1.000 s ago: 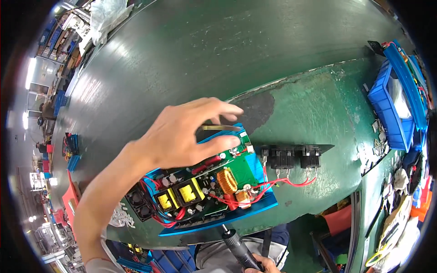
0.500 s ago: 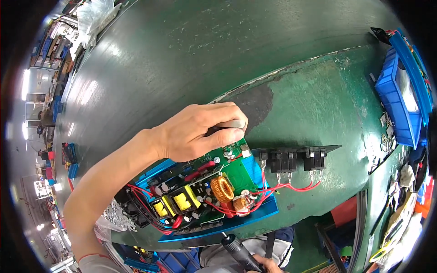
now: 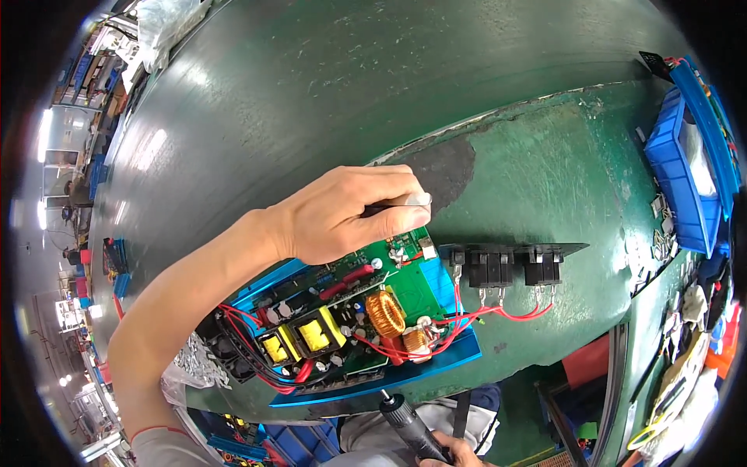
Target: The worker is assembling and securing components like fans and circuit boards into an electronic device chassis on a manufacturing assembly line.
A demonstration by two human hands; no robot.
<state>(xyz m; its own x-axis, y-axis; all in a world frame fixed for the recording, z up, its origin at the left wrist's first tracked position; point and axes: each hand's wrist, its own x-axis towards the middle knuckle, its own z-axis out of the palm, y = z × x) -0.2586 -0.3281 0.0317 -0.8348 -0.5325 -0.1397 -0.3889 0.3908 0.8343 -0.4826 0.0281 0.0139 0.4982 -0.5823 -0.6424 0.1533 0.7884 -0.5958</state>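
A green circuit board sits in an open blue metal housing. It carries a copper-wound ring coil and yellow-wrapped transformers. Over the board's far edge, my left hand is closed on a slim grey metal piece, its kind mostly hidden by the fingers. At the lower edge my right hand grips a black electric screwdriver, its tip pointing up and left toward the housing. Red wires run from the board to a black panel with sockets.
A blue bin stands at the right, with small metal parts scattered beside it. A plastic bag of metal parts lies left of the housing. The green worktop reaches behind it, and more blue housings show below the near edge.
My left hand has shifted slightly right with the grey piece, and its wrist has risen a little. My right hand still holds the screwdriver in nearly the same place.
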